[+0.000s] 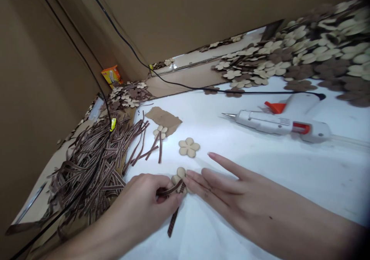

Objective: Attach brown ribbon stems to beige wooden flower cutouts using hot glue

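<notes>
In the lower middle of the head view, a beige padded five-petal flower (181,172) is between my two hands. A dark brown checked ribbon (174,219) with light stitching lies across it in a loop, one tail hanging toward me. My left hand (150,198) is closed, pinching the ribbon between thumb and finger at the flower's left side. From the right, my right hand (231,190) holds the flower's edge with its fingertips, its outer finger stretched away. Part of the flower is hidden under my fingers. Just beyond lies another beige flower (189,147).
A white glue gun (268,122) lies at right, its black cord running to the back left. Heaped ribbons (95,167) cover the left side. Beige and brown flowers (318,52) pile up at back right. A ribboned flower (160,132) touches a brown scrap (166,119). An orange box (111,76) stands behind.
</notes>
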Tool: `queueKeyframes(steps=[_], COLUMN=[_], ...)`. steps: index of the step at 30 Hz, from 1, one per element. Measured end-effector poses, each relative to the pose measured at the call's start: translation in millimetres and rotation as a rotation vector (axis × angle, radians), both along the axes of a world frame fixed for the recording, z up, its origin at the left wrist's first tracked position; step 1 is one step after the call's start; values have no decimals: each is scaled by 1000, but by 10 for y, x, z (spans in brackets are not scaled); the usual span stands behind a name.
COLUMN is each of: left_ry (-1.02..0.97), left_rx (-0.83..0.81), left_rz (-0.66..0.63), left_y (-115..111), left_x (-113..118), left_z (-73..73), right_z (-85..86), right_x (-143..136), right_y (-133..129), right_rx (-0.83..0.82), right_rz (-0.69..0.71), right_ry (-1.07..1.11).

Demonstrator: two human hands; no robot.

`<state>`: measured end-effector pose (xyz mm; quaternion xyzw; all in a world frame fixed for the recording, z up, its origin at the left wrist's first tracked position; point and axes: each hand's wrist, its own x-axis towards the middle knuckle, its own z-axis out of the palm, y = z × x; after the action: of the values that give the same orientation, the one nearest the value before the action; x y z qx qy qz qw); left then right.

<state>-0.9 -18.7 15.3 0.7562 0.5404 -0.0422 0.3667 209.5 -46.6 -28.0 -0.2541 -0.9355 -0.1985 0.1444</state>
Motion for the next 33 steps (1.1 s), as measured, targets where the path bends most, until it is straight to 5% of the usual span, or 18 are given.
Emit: queueKeyframes(steps=[6,17,33], left_ry=[103,-176,-161], left_rx=[172,-227,-206], left_rz=[12,95,92], left_y=[-51,183,211], left_x=[7,-6,-32], left_z=[-48,14,-14], right_z=[8,57,8], right_x=[-5,28,-28], right_y=[19,44,1], right_rx=[-52,-62,-22], right_rz=[5,24,3], right_ry=[14,6,-3])
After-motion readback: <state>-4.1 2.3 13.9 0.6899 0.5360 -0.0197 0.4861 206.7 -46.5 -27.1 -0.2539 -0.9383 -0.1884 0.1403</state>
